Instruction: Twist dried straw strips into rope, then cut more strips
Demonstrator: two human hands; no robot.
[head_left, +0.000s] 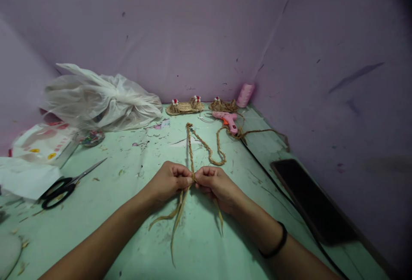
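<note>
A thin brown braid (190, 149) runs from a knotted end on the green table toward me, pulled straight. At its near end my left hand (170, 181) and my right hand (217, 183) almost touch, each pinching the fibre strands. Loose strands (177, 224) hang below my left hand, and another strand (219, 217) trails under my right hand. From the knotted end a second length of braid (210, 153) curves to the right, toward a pink glue gun (228, 121).
Black-handled scissors (62, 190) lie left, near a white package (45, 142) and a tied plastic bag (109, 99). Woven slippers (186, 108) and a pink thread spool (245, 95) stand by the wall. A black cable (270, 179) passes a dark phone (312, 202) on the right.
</note>
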